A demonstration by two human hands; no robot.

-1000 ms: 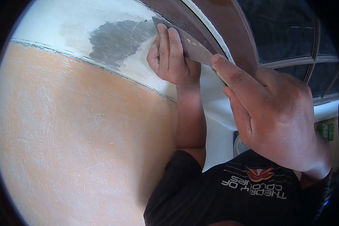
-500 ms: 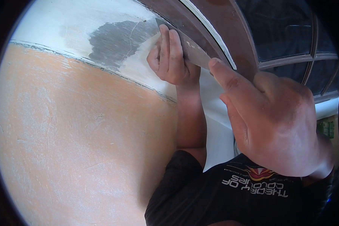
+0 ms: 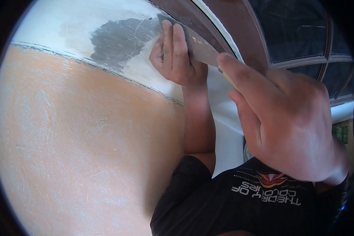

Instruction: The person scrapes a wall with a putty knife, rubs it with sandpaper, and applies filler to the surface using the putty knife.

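A metal putty knife [image 3: 198, 45] lies flat against the white band of the wall [image 3: 86, 19], its blade edge beside a grey bare patch [image 3: 118, 41]. My right hand [image 3: 287, 126] grips the knife's handle, index finger stretched along it. My left hand [image 3: 175, 53] presses two fingers on the blade near its tip. The handle itself is hidden under my right hand.
Below the white band the wall is orange and scuffed [image 3: 86, 149]. A dark brown arched window frame [image 3: 224, 19] with glass panes [image 3: 295, 27] runs along the upper right. My black printed shirt [image 3: 255, 196] fills the bottom right.
The knife and both hands have shifted slightly up and left along the white band, the blade tip now at the grey patch's upper edge.
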